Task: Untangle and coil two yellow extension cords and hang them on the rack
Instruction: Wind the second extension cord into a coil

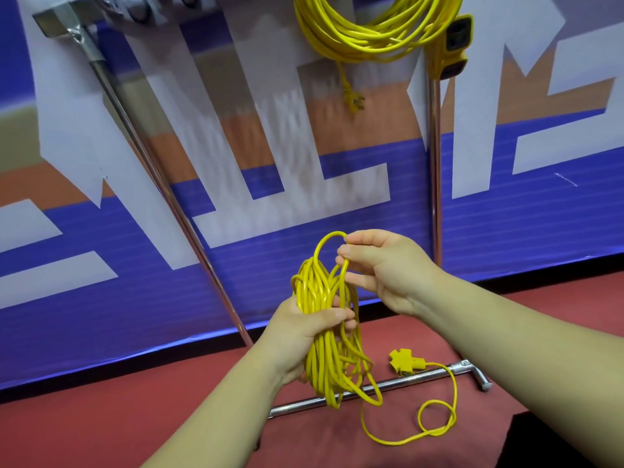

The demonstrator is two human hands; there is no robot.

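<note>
One yellow extension cord [364, 32] hangs coiled at the top of the metal rack [162, 184], its plug [352, 99] dangling and its socket block [452, 49] at the right. My left hand [304, 339] grips the middle of a second coiled yellow cord [324, 363]. My right hand [381, 268] pinches a single loop of that cord at the coil's top. The loose tail runs down over the red floor in a small loop [435, 420] to a yellow multi-socket end [405, 361] lying by the rack's base bar.
The rack's two chrome uprights [435, 163] stand against a blue, white and orange banner wall [337, 204]. Its base bar [378, 386] lies across the red floor [135, 420] under my hands. A dark patch fills the lower right corner.
</note>
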